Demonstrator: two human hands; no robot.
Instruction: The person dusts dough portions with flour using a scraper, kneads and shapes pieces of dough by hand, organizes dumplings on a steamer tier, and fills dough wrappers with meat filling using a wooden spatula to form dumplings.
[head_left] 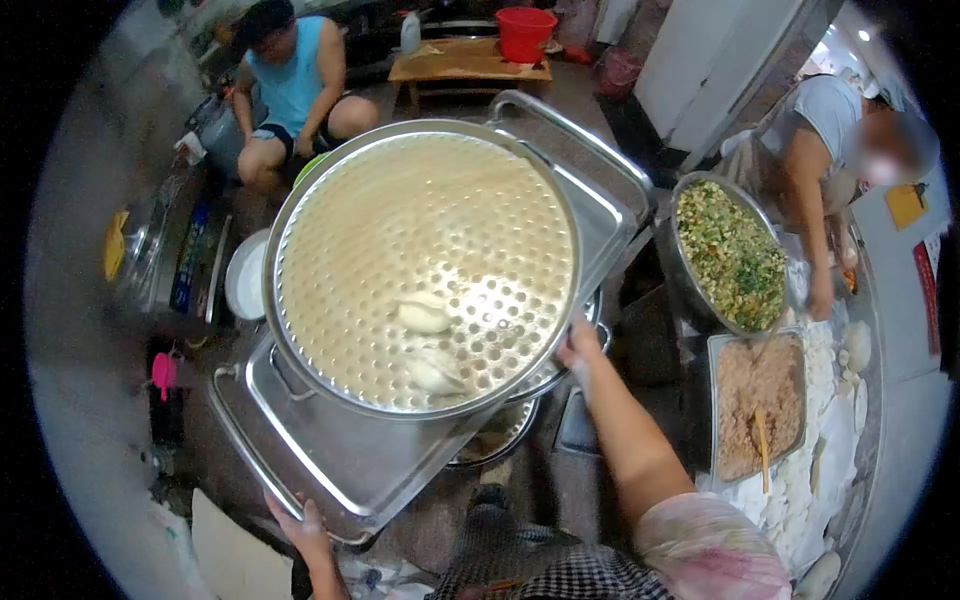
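At the frame's centre, a round, perforated silver metal tray point(400, 220) lies over a silver metal trolley point(335, 440), its long axis slanting from lower left to upper right. A person's right hand point(582, 347) grasps the tray's lower-right rim; the left hand point(303, 522) grips the trolley's handle. Two pale, plump dumplings point(424, 317) lie roughly crosswise.

Round silver metal steamer tray point(425, 250): glossy, pitted with holes. Beneath it, rectangular silver metal cart point(345, 445), smooth, shiny. Beyond it, low brown wooden table point(440, 68) (mattish), smooth red plastic bucket point(525, 38).
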